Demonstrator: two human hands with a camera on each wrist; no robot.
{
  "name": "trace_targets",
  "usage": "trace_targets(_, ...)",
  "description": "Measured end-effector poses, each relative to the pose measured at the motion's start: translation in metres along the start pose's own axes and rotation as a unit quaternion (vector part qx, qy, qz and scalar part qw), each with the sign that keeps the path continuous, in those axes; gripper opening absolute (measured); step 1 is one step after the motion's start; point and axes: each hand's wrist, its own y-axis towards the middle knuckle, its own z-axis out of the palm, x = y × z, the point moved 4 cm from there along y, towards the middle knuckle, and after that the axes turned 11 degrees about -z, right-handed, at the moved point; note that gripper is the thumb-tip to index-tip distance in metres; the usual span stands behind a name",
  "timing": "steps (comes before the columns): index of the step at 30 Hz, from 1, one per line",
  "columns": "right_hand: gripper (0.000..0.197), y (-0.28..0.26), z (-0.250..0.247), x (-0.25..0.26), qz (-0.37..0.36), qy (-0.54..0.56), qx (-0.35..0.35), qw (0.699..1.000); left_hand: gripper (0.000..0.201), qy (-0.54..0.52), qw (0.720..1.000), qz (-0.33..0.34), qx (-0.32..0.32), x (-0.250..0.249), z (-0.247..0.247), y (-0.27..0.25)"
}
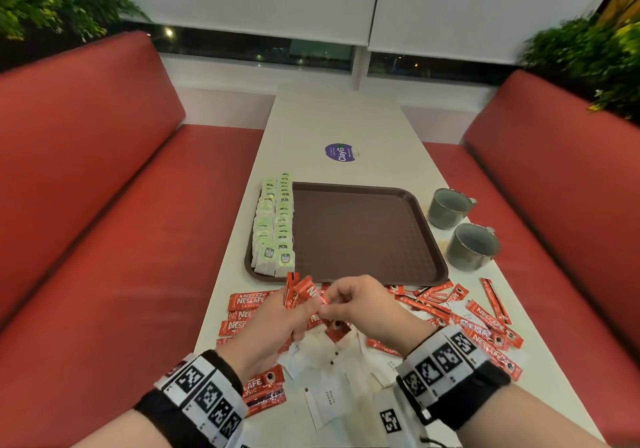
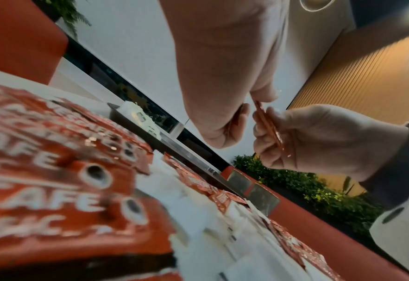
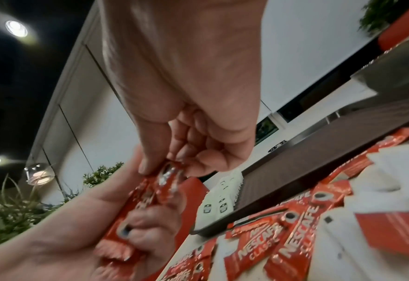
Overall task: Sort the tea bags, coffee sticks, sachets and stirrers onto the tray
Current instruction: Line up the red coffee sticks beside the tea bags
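Fingers (image 3: 148,233) of our left hand (image 1: 273,323) curl round a bunch of coffee sticks (image 1: 299,291); our right hand (image 1: 356,300) pinches one stick's end, above the table's (image 1: 346,118) near edge. Tea bags (image 1: 275,226) line the tray's (image 1: 363,233) left edge.

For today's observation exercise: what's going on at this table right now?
A person is sorting drink supplies. The left hand grips a bunch of red Nescafe coffee sticks while the right hand pinches one of them. Green-tagged tea bags already line the brown tray; more sticks and white sugar sachets lie loose on the table.
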Motion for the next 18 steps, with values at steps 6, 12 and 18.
trace_targets(6, 0.009, -0.015, -0.034, -0.012, 0.026, -0.057, -0.054, 0.997, 0.034, -0.07, 0.997, -0.028, 0.033, -0.005, 0.012, 0.005)
trace_targets(12, 0.023, -0.059, -0.064, -0.069, 0.111, -0.312, -0.003, 0.944, 0.019, -0.166, 0.984, -0.063, 0.016, 0.01, -0.007, 0.013)
trace_targets(18, 0.022, -0.061, -0.046, -0.086, 0.072, -0.408, 0.033, 0.909, 0.027, -0.092, 0.992, -0.079, 0.024, 0.02, 0.001, 0.017)
